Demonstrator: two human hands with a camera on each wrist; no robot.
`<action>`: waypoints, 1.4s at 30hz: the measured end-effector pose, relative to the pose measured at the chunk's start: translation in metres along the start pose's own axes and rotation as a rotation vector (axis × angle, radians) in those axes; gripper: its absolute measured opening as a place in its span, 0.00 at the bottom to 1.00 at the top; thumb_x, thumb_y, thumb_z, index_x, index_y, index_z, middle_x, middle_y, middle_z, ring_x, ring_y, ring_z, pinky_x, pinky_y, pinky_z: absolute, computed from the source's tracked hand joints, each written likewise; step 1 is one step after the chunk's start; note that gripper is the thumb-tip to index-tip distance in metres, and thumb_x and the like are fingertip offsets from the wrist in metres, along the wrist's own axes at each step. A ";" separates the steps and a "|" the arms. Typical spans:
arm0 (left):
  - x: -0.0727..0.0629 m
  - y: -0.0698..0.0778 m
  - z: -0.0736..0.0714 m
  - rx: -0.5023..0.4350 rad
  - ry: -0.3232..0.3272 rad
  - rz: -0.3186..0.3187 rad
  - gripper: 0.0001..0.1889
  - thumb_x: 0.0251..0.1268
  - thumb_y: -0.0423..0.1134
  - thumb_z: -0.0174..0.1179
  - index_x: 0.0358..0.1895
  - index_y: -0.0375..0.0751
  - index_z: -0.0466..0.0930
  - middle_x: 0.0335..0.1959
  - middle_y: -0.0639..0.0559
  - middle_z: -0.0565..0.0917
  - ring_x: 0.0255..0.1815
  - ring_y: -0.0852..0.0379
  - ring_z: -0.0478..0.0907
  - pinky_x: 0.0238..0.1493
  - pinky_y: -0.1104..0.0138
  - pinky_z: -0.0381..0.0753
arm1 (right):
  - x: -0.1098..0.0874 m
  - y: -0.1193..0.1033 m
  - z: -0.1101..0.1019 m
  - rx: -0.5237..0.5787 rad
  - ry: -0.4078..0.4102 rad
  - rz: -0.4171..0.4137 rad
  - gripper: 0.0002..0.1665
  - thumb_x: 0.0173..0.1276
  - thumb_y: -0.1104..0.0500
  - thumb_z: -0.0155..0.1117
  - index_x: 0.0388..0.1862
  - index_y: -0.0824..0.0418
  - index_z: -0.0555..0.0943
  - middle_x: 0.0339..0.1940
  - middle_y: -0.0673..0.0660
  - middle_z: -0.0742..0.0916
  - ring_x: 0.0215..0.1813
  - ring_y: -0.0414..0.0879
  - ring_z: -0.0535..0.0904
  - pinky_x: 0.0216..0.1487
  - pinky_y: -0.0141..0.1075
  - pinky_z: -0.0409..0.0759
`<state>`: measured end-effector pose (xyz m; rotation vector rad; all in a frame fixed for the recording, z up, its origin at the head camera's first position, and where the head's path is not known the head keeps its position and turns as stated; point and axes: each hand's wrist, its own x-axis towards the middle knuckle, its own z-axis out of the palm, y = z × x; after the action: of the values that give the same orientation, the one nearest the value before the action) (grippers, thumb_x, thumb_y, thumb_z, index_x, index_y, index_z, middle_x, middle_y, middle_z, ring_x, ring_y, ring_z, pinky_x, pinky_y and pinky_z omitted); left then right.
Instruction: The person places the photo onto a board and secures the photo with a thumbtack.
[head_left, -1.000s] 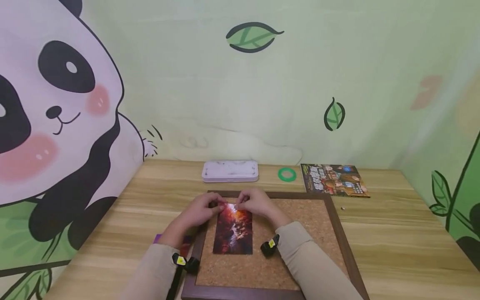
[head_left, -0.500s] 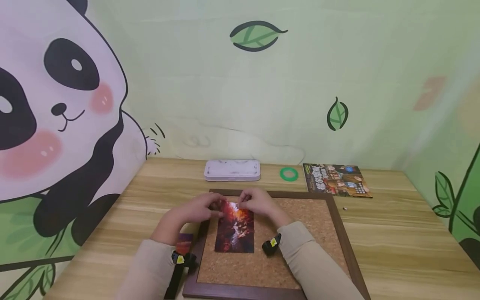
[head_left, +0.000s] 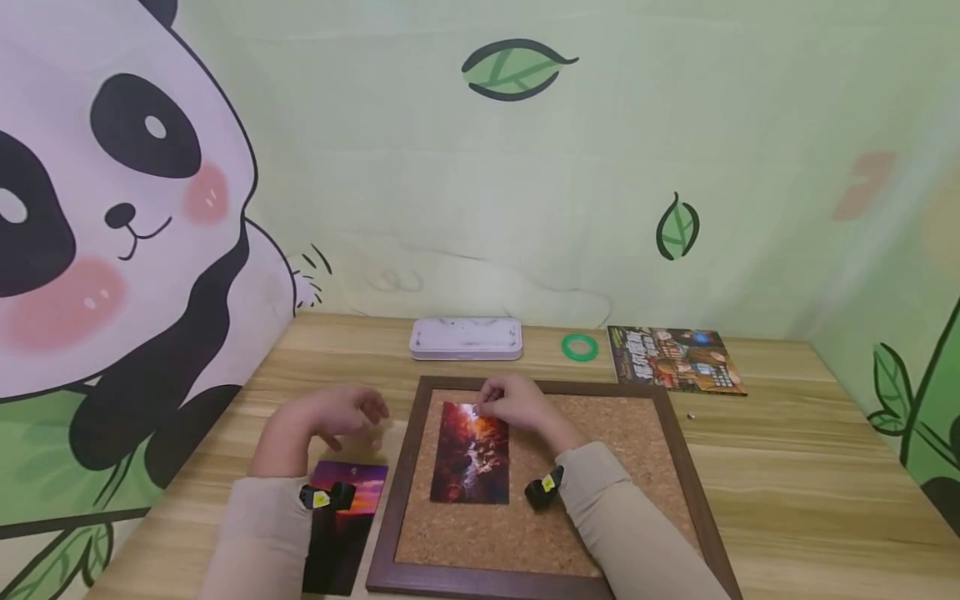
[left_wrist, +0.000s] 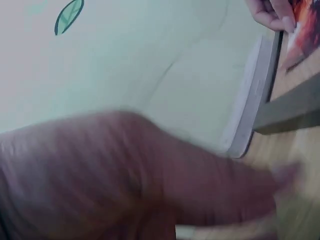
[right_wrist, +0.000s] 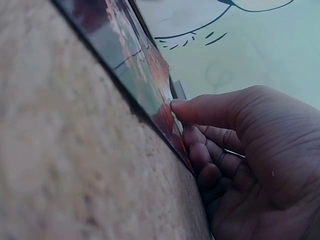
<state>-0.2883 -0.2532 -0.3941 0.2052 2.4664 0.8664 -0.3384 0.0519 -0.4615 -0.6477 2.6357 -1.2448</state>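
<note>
A red and orange picture card (head_left: 471, 458) lies on the upper left of a cork board (head_left: 570, 533) with a dark wooden frame. At the card's top edge my right hand (head_left: 519, 407) pinches a small pale pin, mostly hidden by the thumb; its other fingers curl against the board in the right wrist view. My left hand (head_left: 337, 417) is off the board to the left, above the table, fingers loosely bent and holding nothing; it is blurred in the left wrist view. Below it lies a second card (head_left: 345, 533) with a purple sunset, partly covered by the wrist camera.
Along the back of the table (head_left: 780, 467) are a white tin case (head_left: 466, 339), a green tape ring (head_left: 580, 347) and a colourful booklet (head_left: 677, 360). A tiny shiny piece (head_left: 691, 416) lies right of the board. A panda-printed cloth backs the table.
My left hand has let go of the card's upper left corner and moved left, off the board, uncovering more of the sunset card. My right hand stays at the card's top edge.
</note>
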 end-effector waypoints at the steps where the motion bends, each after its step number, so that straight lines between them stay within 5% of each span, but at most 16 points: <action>1: -0.002 -0.001 0.000 0.025 -0.013 -0.049 0.21 0.55 0.30 0.69 0.54 0.37 0.78 0.51 0.42 0.78 0.50 0.43 0.76 0.39 0.47 0.82 | 0.000 0.000 0.000 -0.001 0.001 0.000 0.05 0.63 0.57 0.73 0.33 0.57 0.85 0.28 0.49 0.84 0.33 0.43 0.76 0.36 0.36 0.74; 8: -0.004 -0.002 0.008 0.404 -0.017 -0.082 0.17 0.42 0.41 0.80 0.33 0.42 0.81 0.31 0.50 0.79 0.35 0.50 0.75 0.38 0.55 0.77 | 0.000 0.001 -0.001 0.002 0.002 0.006 0.05 0.63 0.57 0.73 0.33 0.57 0.85 0.28 0.49 0.84 0.34 0.43 0.77 0.37 0.36 0.75; 13: -0.001 -0.004 0.011 0.391 -0.010 -0.124 0.21 0.42 0.39 0.81 0.37 0.40 0.78 0.35 0.47 0.78 0.39 0.48 0.75 0.45 0.52 0.77 | -0.001 0.000 0.000 0.001 0.000 0.000 0.05 0.64 0.57 0.73 0.33 0.57 0.85 0.28 0.49 0.84 0.34 0.43 0.77 0.37 0.36 0.75; 25: 0.003 -0.010 0.012 0.367 0.060 -0.132 0.21 0.47 0.43 0.79 0.38 0.40 0.78 0.33 0.46 0.77 0.35 0.48 0.75 0.39 0.55 0.74 | 0.000 0.000 0.000 -0.005 0.003 0.007 0.05 0.64 0.57 0.72 0.33 0.56 0.85 0.29 0.49 0.84 0.34 0.43 0.77 0.37 0.36 0.75; 42: 0.007 -0.012 0.011 0.323 0.065 -0.154 0.20 0.49 0.41 0.78 0.39 0.40 0.77 0.34 0.45 0.77 0.36 0.47 0.74 0.40 0.55 0.72 | -0.004 -0.009 0.001 0.008 0.040 0.045 0.05 0.62 0.59 0.73 0.32 0.59 0.86 0.28 0.50 0.84 0.33 0.43 0.77 0.37 0.36 0.75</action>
<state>-0.2883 -0.2545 -0.4111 0.0979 2.6322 0.4142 -0.3314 0.0484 -0.4551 -0.5650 2.6601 -1.2687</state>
